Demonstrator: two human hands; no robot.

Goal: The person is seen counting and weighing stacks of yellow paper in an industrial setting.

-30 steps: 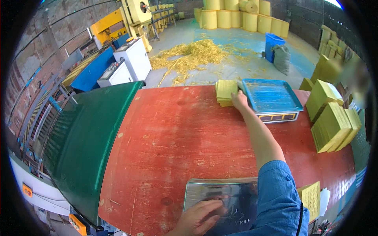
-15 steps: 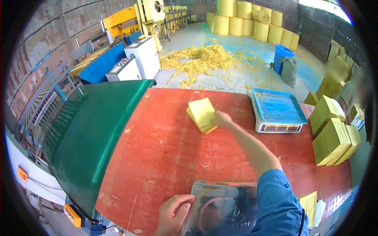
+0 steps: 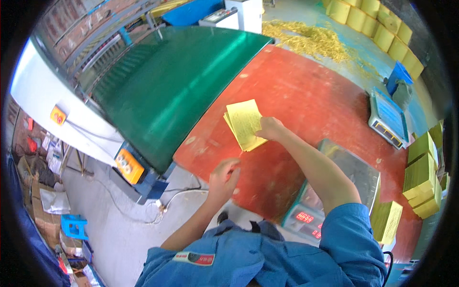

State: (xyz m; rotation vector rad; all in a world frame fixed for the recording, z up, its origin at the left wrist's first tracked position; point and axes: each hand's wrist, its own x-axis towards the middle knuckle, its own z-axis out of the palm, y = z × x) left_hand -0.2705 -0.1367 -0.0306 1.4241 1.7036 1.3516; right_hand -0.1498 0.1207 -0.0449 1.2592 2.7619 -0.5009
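My right hand (image 3: 270, 129) grips a small sheaf of yellow paper sheets (image 3: 245, 125) by its right edge, above the red tabletop (image 3: 306, 91). The sheets are slightly fanned at the left side and lower edge. Just below and left of the sheaf is my left hand (image 3: 224, 181), its fingers loosely bent and the thumb apart, with nothing seen in it. Under my right forearm lies a scale with a shiny metal plate (image 3: 356, 165) and a lit red display (image 3: 306, 217); my arm hides part of it.
A green conveyor belt (image 3: 177, 81) adjoins the table on the left, with an orange switch box (image 3: 129, 166) at its near corner. A second scale (image 3: 389, 117) stands at the far right. Yellow paper stacks (image 3: 420, 177) line the right side; another yellow stack (image 3: 386, 222) sits nearer.
My view has swung left and down. The sheaf, still in my right hand, has come nearer the table's left edge. My left hand has left the near scale and risen toward the sheaf.
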